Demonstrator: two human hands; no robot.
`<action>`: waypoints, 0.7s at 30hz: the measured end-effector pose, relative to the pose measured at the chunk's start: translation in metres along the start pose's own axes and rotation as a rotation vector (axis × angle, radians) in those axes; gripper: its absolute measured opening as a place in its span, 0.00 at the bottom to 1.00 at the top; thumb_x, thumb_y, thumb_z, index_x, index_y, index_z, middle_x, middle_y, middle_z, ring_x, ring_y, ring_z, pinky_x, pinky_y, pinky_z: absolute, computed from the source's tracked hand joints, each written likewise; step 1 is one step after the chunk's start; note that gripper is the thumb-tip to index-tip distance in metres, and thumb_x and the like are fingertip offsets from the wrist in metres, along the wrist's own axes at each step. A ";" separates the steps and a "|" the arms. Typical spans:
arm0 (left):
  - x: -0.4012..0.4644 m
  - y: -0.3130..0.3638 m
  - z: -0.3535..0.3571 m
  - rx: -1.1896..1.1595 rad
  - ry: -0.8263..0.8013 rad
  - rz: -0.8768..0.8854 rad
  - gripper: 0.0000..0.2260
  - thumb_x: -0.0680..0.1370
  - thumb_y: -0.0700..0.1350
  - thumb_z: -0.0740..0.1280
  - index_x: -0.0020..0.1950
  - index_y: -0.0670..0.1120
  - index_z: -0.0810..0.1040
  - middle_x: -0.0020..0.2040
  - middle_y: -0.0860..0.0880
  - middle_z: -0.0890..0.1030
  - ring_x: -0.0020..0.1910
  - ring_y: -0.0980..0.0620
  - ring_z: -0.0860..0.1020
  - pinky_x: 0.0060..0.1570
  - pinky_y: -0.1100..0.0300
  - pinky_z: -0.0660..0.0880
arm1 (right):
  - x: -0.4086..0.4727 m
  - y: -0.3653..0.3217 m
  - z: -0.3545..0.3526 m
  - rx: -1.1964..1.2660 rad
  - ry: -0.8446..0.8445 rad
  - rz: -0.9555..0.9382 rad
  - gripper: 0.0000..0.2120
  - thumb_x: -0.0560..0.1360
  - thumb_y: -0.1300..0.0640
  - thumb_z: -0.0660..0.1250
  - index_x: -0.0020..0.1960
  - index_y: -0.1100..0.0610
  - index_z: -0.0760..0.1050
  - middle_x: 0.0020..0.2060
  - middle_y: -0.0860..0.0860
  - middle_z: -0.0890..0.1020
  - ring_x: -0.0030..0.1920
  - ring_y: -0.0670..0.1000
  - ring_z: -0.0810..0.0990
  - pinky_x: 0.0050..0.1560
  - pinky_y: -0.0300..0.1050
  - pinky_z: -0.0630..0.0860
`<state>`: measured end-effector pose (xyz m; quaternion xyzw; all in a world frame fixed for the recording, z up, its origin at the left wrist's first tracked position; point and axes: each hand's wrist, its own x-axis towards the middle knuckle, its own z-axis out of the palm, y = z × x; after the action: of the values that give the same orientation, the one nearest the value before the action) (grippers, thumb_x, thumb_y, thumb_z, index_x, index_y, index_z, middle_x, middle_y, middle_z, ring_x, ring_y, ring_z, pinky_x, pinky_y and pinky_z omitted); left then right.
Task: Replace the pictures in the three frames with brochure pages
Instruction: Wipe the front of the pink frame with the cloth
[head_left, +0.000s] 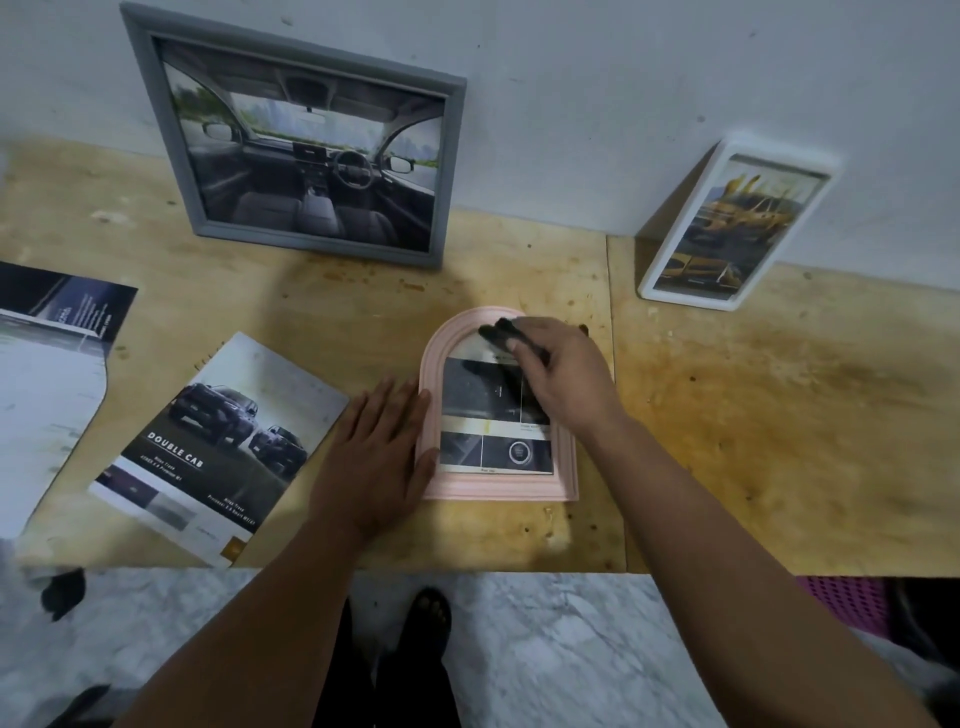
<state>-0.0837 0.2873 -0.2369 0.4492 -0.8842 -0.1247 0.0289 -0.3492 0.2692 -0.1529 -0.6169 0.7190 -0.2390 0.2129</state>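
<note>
Far left of frame: cut brochure page (47, 374) lies flat on the wooden worktop (753, 415). Beside it, brochure (218, 447) with "DOUBLE CAB" cover. Upper left: grey frame (306, 140) leans on the wall, car-interior page inside. Centre: left hand (379, 457) flat, fingers straight, pressing the left edge of the pink arched frame (498, 488), which lies face up holding a brochure page. Right hand (561, 379) over the frame's top, fingers curled round a blurred dark object (501, 335). Upper right: white frame (737, 223) leans on the wall, yellow-car page inside.
</note>
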 end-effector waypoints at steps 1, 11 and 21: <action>0.000 0.000 0.000 0.003 0.000 -0.002 0.30 0.84 0.59 0.52 0.83 0.46 0.58 0.83 0.44 0.59 0.83 0.44 0.51 0.80 0.42 0.54 | 0.005 0.005 0.008 -0.126 0.009 -0.058 0.15 0.82 0.50 0.64 0.66 0.52 0.81 0.62 0.48 0.83 0.57 0.53 0.79 0.54 0.47 0.77; 0.000 0.001 0.001 -0.004 0.038 0.000 0.30 0.84 0.59 0.51 0.83 0.46 0.60 0.82 0.43 0.61 0.83 0.43 0.54 0.80 0.44 0.53 | -0.026 0.028 0.053 -0.399 0.056 -0.225 0.14 0.82 0.50 0.62 0.59 0.53 0.84 0.62 0.47 0.83 0.55 0.55 0.77 0.49 0.55 0.76; 0.001 0.002 0.000 -0.001 0.038 -0.006 0.30 0.83 0.60 0.51 0.82 0.45 0.61 0.82 0.43 0.62 0.82 0.43 0.56 0.80 0.44 0.54 | -0.071 0.021 0.054 -0.353 0.010 -0.353 0.13 0.84 0.49 0.62 0.59 0.52 0.83 0.62 0.44 0.82 0.55 0.51 0.77 0.49 0.49 0.69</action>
<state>-0.0857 0.2880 -0.2369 0.4542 -0.8820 -0.1167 0.0457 -0.3229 0.3374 -0.2072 -0.7594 0.6317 -0.1462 0.0533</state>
